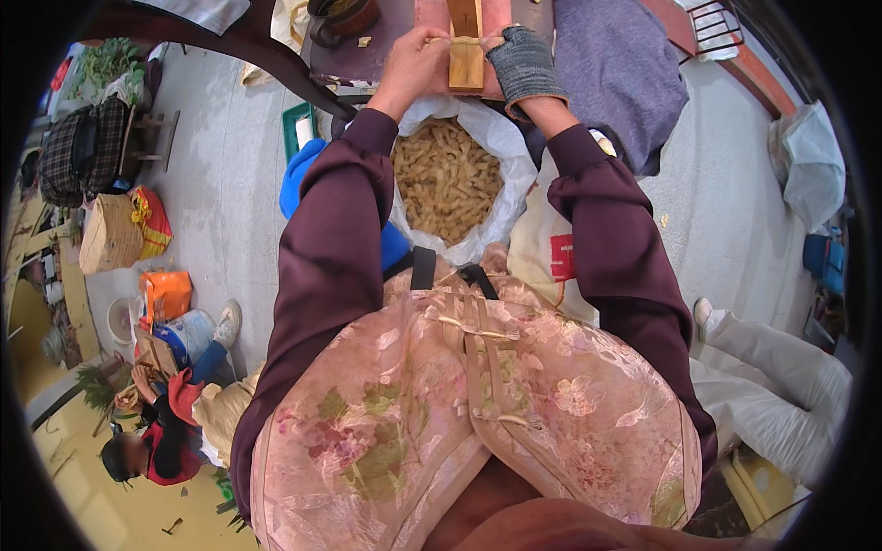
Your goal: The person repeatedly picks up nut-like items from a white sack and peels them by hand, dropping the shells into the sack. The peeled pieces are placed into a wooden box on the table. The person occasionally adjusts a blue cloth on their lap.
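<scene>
A thin pale strip (466, 41) is stretched across a narrow wooden block (467, 72). My bare left hand (413, 62) pinches the strip's left end. At its other end, my right hand (525, 67), in a grey knitted fingerless glove, grips it between thumb and fingers. The block lies on a pink cloth or pad (435, 77) at the edge of a dark table (344, 65). Below the hands, a white plastic bag (515, 206) stands open, filled with many yellowish-brown twisted pieces (448, 179). What these pieces are made of cannot be told.
A dark brown pot (348, 17) stands on the table's left. Grey-purple cloth (613, 76) drapes at the right. A green tray (298, 127) lies left of the bag. One person sits at lower left (169, 441); another person's white trousers (772, 386) show at right.
</scene>
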{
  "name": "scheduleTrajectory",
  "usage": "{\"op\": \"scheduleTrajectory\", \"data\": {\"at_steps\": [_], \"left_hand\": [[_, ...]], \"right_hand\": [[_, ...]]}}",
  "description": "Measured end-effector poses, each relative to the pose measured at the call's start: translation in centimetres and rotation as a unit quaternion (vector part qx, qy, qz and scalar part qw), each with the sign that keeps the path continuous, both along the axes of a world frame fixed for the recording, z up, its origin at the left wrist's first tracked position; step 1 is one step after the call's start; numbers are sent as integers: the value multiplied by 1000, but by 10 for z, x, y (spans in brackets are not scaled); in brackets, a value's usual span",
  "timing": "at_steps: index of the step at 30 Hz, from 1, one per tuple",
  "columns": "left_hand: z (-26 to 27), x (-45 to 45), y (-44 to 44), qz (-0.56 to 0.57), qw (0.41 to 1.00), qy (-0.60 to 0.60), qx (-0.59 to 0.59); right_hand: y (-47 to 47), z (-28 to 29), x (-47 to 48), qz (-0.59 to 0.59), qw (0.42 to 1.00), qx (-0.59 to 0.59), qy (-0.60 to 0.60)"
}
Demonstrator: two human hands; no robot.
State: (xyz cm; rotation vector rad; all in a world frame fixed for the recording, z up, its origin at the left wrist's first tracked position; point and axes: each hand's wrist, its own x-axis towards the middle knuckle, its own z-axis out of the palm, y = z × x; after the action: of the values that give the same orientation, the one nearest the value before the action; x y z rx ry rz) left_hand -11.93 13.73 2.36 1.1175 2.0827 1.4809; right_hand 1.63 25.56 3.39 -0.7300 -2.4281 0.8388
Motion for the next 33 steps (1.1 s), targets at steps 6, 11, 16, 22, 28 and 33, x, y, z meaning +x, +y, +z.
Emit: {"op": "scheduleTrajectory", "data": {"at_steps": [6, 11, 16, 22, 28, 33], "left_hand": [[11, 26, -14, 48, 970, 190, -146], [9, 47, -51, 61, 937, 265, -219], [-9, 45, -81, 20, 997, 31, -68], [-11, 71, -104, -69, 985, -157, 9], [17, 99, -117, -105, 984, -142, 0], [26, 114, -131, -126, 919, -366, 75]], "right_hand": [[6, -29, -9, 116, 934, 252, -226], [-4, -56, 4, 54, 971, 202, -114], [3, -40, 21, 34, 970, -226, -82], [-35, -11, 58, 108, 686, -696, 183], [-74, -2, 71, 98, 648, -731, 192], [-121, -22, 65, 157, 595, -784, 85]]}}
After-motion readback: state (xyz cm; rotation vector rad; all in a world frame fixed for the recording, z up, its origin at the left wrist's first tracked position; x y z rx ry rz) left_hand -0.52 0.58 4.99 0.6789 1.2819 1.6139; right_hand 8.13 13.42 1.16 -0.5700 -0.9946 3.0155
